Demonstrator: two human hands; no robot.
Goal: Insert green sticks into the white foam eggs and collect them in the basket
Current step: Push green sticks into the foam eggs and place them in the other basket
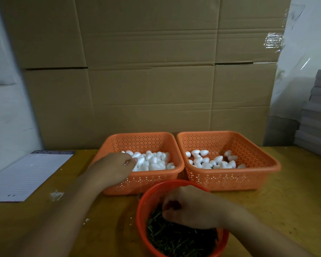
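Two orange rectangular baskets stand side by side on the wooden table. The left basket [119,145] holds a heap of white foam eggs [152,161]. The right basket [258,158] holds several foam eggs [209,161] spread more thinly. In front of them a round red basket [143,210] is filled with green sticks [178,240]. My left hand [115,167] reaches over the left basket's rim, its fingertips at an egg in the heap. My right hand [189,208] is down in the red basket with fingers curled among the sticks; what it holds is hidden.
A lined paper pad [26,177] lies on the table at the left. White foam crumbs [56,195] are scattered near it. A cardboard wall [146,71] stands behind the baskets. Grey stacked boards [317,115] sit at the right edge.
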